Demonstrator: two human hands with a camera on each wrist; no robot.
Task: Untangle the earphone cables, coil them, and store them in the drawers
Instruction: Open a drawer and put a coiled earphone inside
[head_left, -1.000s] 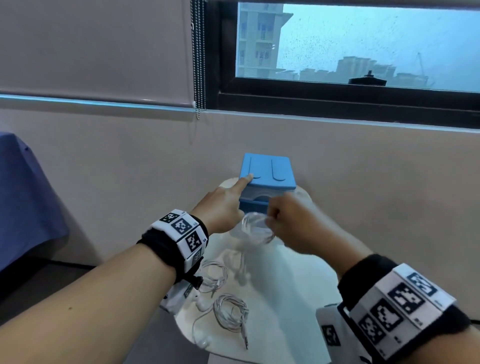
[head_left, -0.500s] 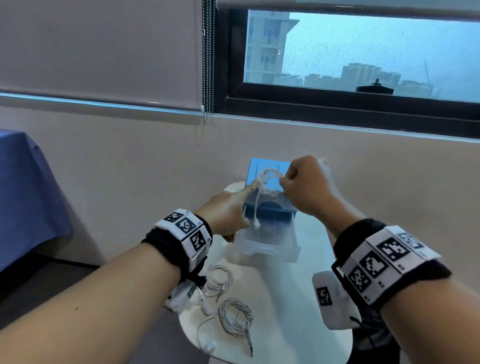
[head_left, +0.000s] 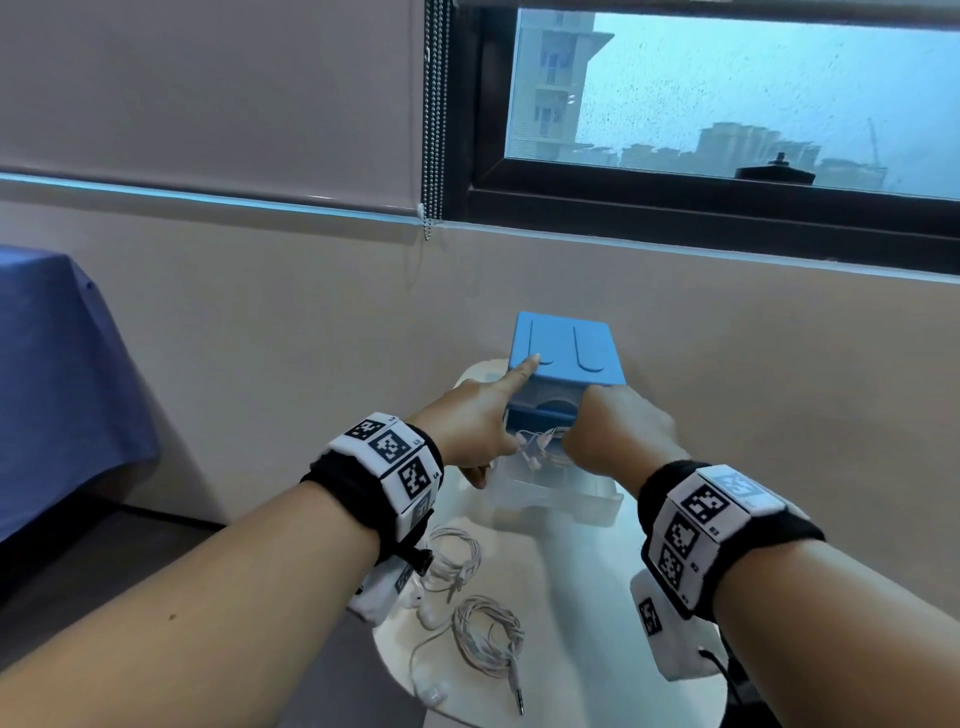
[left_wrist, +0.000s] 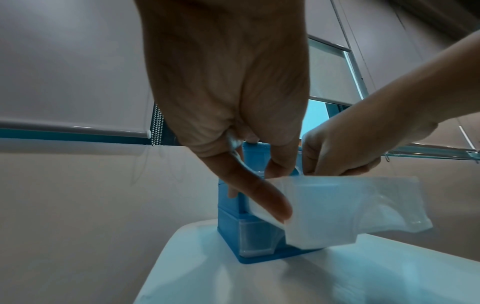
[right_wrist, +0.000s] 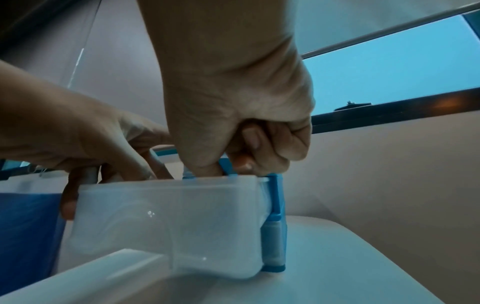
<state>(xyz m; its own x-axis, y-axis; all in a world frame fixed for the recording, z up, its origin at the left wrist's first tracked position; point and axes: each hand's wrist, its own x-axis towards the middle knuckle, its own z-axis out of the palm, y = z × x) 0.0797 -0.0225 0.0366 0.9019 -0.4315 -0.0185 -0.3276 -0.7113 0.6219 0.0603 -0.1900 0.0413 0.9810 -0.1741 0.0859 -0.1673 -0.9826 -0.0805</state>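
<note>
A blue drawer unit (head_left: 566, 358) stands at the far end of a small white table (head_left: 571, 597). Its translucent drawer (head_left: 561, 493) is pulled out toward me. My left hand (head_left: 504, 421) presses a straight index finger on the unit's top, and its thumb lies along the drawer's side (left_wrist: 350, 205). My right hand (head_left: 597, 431) is curled over the open drawer (right_wrist: 168, 222) and holds a coiled white earphone cable (head_left: 543, 447) down inside it. Its fingertips are hidden below the rim. Two more earphone coils (head_left: 452, 561) (head_left: 488, 644) lie on the table near me.
The table stands against a beige wall under a window. A blue cloth-covered surface (head_left: 52, 389) is at the left. A bead chain (head_left: 434, 119) hangs from the roller blind. A loose earbud and a jack plug (head_left: 519, 701) lie by the near table edge.
My right hand was raised above the unit with the coil dangling; it has come down and put the coil into the open drawer. My left index finger stays on the unit's top.
</note>
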